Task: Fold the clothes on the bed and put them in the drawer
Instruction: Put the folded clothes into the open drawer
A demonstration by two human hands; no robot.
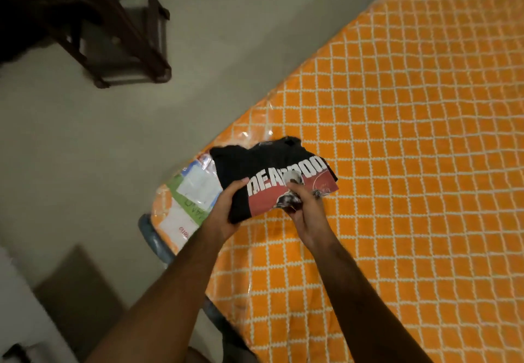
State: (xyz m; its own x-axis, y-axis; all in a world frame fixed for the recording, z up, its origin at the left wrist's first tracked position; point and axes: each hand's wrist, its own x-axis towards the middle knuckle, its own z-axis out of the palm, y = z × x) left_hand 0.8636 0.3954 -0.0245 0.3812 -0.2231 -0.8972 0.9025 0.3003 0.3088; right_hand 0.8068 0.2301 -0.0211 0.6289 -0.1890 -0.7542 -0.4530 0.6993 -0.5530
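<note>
A folded black T-shirt [263,164] with white lettering and a red print lies at the corner of the bed [411,150], which has an orange cover with a white grid. My left hand [226,206] grips the shirt's left edge, thumb on top and fingers under it. On the red print at the shirt's near right edge, my right hand [304,209] pinches the fabric with curled fingers. No drawer is in view.
Clear plastic with green and white paper labels [192,192] wraps the bed corner beside the shirt. Grey floor [85,150] spreads to the left. A dark wooden chair [113,28] stands at the upper left. A brown board [76,291] lies on the floor at the lower left.
</note>
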